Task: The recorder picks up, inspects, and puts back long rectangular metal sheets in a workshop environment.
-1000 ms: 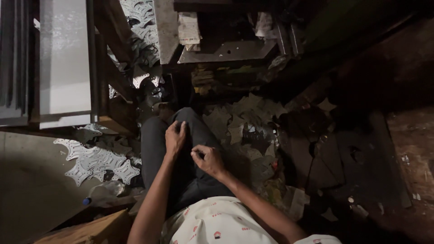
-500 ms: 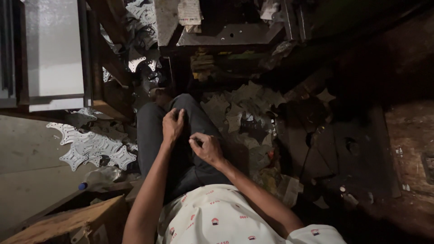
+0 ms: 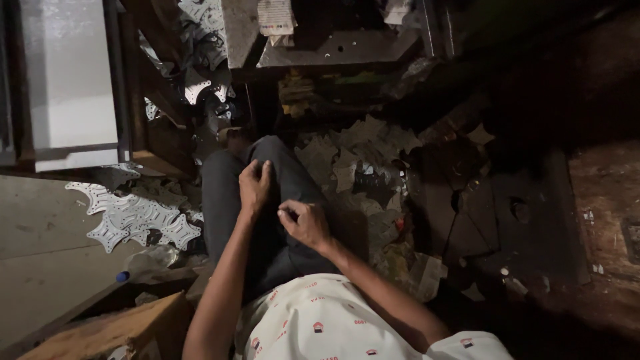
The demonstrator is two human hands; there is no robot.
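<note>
— We are sitting over a dark, littered floor (image 3: 520, 220), with a pale metal sheet (image 3: 70, 93) lying along its far left edge and punched star-shaped cutouts (image 3: 133, 217) piling near its left edge. What are we resting on?

— We are resting both hands on our raised knee in dark trousers (image 3: 233, 200), near the middle of the floor. Our left hand (image 3: 253, 187) is lying curled on the knee, fingers bent, holding nothing we can make out.

— And the right?

— Our right hand (image 3: 303, 223) is hovering just beside it, fingertips pinching together; whether anything small is between them we cannot tell. To our judgement, we are doing well keeping wrists steadied on the leg and working close.
</note>
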